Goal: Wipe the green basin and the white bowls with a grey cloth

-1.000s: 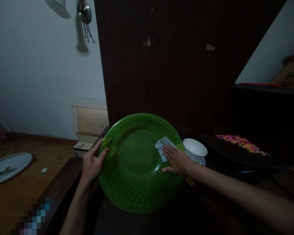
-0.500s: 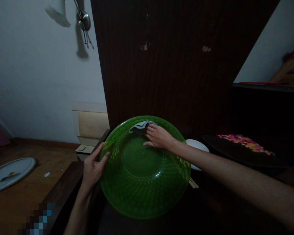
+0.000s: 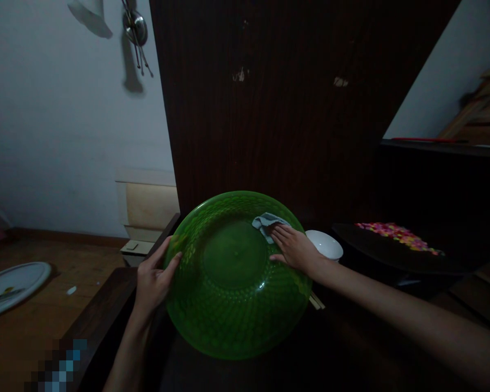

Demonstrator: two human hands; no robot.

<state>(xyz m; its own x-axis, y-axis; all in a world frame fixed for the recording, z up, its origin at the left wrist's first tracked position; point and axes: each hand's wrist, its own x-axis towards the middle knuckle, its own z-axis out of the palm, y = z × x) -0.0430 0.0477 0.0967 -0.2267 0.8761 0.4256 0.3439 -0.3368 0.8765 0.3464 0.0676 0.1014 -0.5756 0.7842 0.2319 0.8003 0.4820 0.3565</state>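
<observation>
A large round green plastic basin (image 3: 232, 321) with a dimpled wall is tilted so that its inside faces me. My left hand (image 3: 157, 275) grips its left rim, thumb on the inner side and the other fingers behind. Against the upper right of the inner wall, my right hand (image 3: 292, 247) presses a crumpled grey-blue cloth (image 3: 265, 222). The fingers of that hand lie over the cloth's lower edge, and its thumb points left over the basin. Part of the cloth is hidden under the fingers.
Right of the basin stands a white bowl (image 3: 324, 245), with chopsticks (image 3: 317, 301) below it. Further right, a dark surface carries many small pink and yellow pieces (image 3: 396, 235). A tall dark wooden panel (image 3: 269, 120) rises behind. A white round lid-like object (image 3: 36, 275) lies on the floor at left.
My right hand has wiped the cloth from the top of the basin's inner wall to the right and slightly down. My left hand keeps its hold on the rim.
</observation>
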